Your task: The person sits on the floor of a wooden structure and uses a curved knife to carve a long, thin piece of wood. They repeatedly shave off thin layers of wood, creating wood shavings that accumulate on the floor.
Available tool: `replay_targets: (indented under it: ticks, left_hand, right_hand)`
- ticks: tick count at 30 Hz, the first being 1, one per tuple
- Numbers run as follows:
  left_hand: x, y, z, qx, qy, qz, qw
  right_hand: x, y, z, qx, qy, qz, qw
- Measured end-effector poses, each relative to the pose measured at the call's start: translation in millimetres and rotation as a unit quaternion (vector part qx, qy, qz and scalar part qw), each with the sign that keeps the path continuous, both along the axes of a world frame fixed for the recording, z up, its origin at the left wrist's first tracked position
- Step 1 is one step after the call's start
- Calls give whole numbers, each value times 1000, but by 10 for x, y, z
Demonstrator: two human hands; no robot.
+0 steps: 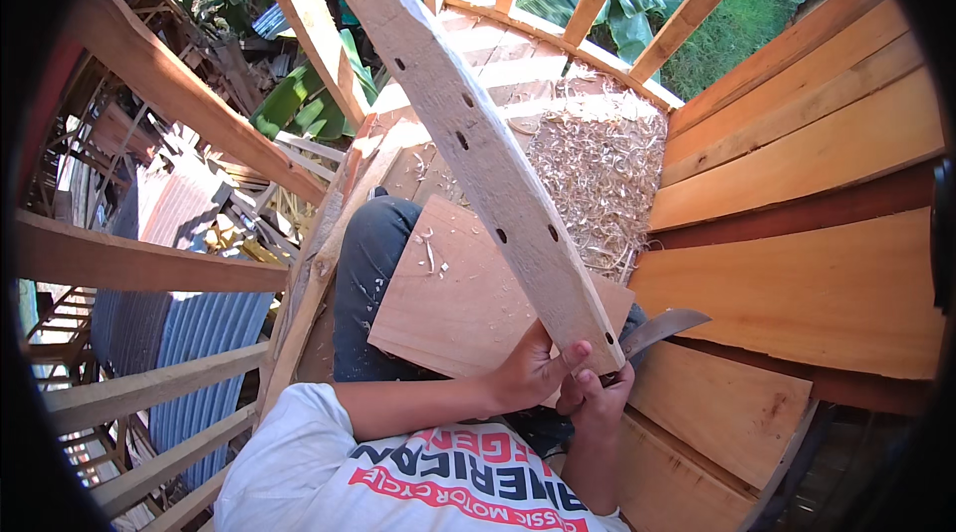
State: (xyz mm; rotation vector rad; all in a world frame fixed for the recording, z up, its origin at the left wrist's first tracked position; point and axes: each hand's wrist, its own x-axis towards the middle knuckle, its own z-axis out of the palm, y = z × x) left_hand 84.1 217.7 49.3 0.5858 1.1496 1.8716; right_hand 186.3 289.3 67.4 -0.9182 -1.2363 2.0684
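Observation:
A long wooden bar (pixel 495 179) with several dark oval holes slants from the upper left down to my hands. My left hand (pixel 538 371) is closed around its near end, thumb pressed on the face. Beside that end, my right hand (pixel 600 399) is closed on a knife (pixel 665 327); its curved blade points right and the handle is hidden in my fingers. The right thumb touches or nearly touches the bar's end. Across my lap lies a thin wooden board (pixel 448 298) with a few curled shavings on it.
Wood shavings (pixel 593 169) cover much of the plank floor ahead. Slatted wooden railing (pixel 189 261) runs along the left and far sides, with corrugated sheets (pixel 207 333) below it on the left. A wall of orange-brown boards (pixel 797 278) stands close on the right. Large leaves (pixel 637 0) lie beyond.

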Motion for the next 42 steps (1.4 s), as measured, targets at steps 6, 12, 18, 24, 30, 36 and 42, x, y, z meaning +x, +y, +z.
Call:
replay_targets:
  ticks: [6, 12, 18, 24, 30, 36, 42]
  left_hand:
    - [81, 74, -16, 7, 62, -30, 998]
    - [-499, -397, 728, -116, 242, -394, 879]
    - [-1153, -721, 751, -259, 663, -6, 703]
    - [-1306, -828, 492, -335, 558, -200, 733]
    - [-1144, -873, 441, -417, 414, -161, 793]
    - [-1117, -882, 374, -446, 332, -144, 819]
    - [-1160, -913, 272, -409, 322, -113, 847]
  right_hand:
    - [7, 96, 53, 16, 65, -111, 992]
    - [231, 422, -32, 1, 87, -110, 990]
    - [249, 632, -87, -9, 64, -62, 996]
    - [54, 794, -47, -51, 112, -65, 990]
    - [-90, 712, -38, 31, -102, 8, 994]
    - [-308, 474, -49, 80, -232, 96, 965]
    - [-467, 388, -57, 421, -286, 203, 837]
